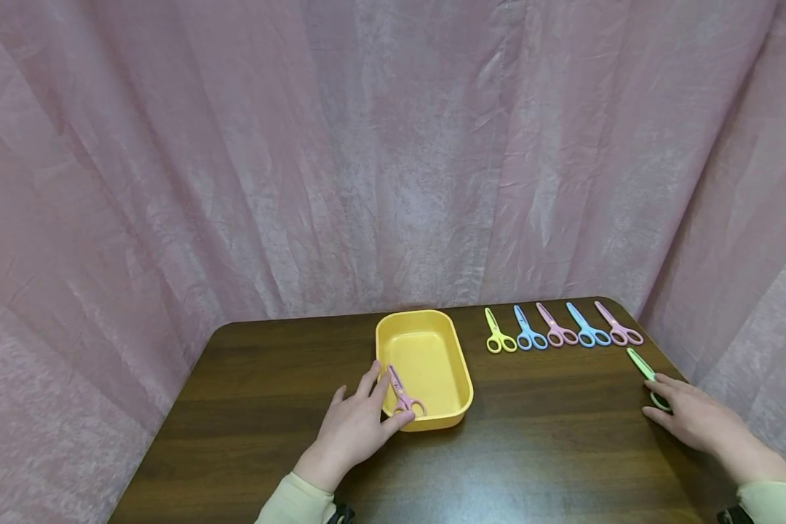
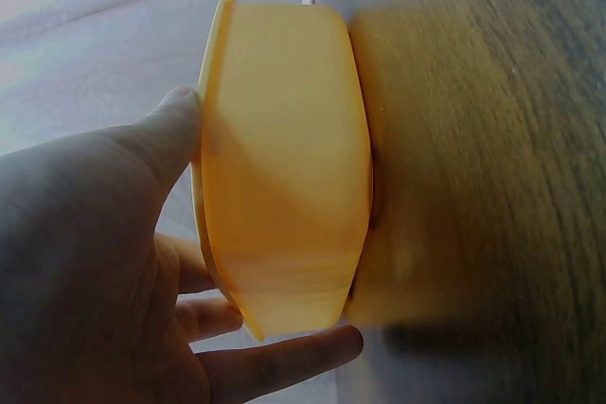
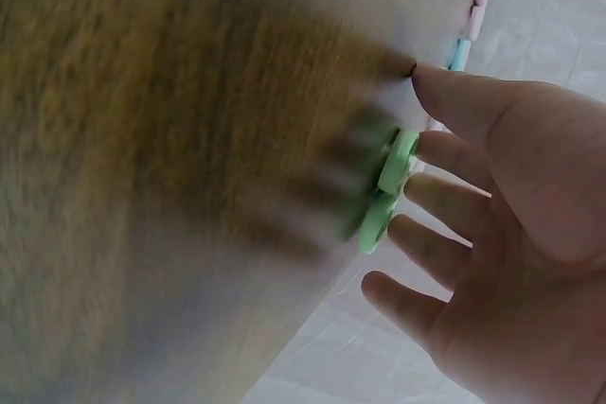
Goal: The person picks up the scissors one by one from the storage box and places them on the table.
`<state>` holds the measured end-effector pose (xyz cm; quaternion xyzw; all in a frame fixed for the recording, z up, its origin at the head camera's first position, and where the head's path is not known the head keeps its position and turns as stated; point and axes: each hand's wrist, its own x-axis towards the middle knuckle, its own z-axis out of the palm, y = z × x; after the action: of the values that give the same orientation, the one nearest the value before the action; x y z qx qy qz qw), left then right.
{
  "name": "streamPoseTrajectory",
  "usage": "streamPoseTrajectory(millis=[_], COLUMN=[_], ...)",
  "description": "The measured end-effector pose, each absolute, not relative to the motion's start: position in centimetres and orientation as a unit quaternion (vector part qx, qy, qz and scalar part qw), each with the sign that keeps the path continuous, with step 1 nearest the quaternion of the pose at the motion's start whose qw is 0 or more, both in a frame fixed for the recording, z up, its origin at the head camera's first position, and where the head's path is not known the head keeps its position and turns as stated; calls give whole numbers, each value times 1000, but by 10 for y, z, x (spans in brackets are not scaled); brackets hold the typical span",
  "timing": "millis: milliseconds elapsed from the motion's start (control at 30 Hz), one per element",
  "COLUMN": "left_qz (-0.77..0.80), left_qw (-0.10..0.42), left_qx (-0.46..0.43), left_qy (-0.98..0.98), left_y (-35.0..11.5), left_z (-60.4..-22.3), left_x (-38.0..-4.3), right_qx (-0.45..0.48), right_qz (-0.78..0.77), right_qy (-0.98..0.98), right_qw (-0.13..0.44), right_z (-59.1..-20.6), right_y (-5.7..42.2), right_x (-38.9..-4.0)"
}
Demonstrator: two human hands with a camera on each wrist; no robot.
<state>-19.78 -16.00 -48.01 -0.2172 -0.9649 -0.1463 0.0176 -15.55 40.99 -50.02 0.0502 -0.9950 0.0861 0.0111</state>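
My left hand (image 1: 355,431) rests at the near left corner of a yellow plastic tray (image 1: 435,367), fingers spread and thumb by the rim. In the left wrist view, the tray's outer wall (image 2: 284,139) stands between the thumb and the little finger. Inside the tray, near that hand, lies a pair of pink scissors (image 1: 402,394), its handles partly behind the thumb. On the right, my right hand (image 1: 697,418) reaches over a pair of green scissors (image 1: 639,362). Its fingers are extended beside the green handles (image 3: 398,163) and not closed round them.
Along the back right of the brown wooden table (image 1: 288,378) lies a row of scissors: yellow (image 1: 495,336), blue (image 1: 527,333), pink (image 1: 553,327), another blue (image 1: 586,329) and another pink (image 1: 617,327). Pink curtains (image 1: 393,160) hang behind the table and at its sides.
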Motion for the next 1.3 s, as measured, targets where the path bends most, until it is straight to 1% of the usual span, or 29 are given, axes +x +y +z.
streamPoseTrajectory(millis=[167, 400, 533, 967, 1133, 1300], left_qz=[-147, -146, -145, -149, -148, -143], left_qw=[17, 18, 19, 20, 17, 14], left_qx=[-217, -216, -216, -217, -216, -215], left_qy=[-965, -965, -965, -965, -965, -966], left_y=[-160, -160, -160, -161, -161, -160], left_z=[-480, -482, -481, -481, -481, -483], left_x=[-198, -199, -199, -199, -200, -201], right_qx=[61, 92, 104, 125, 123, 132], right_qz=[83, 76, 69, 56, 57, 59], right_qy=[-994, -985, -981, -977, -980, -979], right_qw=[35, 123, 151, 163, 147, 146], right_z=[-499, -495, -492, -483, -480, -475], right_y=[405, 390, 381, 355, 342, 328], right_x=[-153, -153, -154, -160, -162, -161])
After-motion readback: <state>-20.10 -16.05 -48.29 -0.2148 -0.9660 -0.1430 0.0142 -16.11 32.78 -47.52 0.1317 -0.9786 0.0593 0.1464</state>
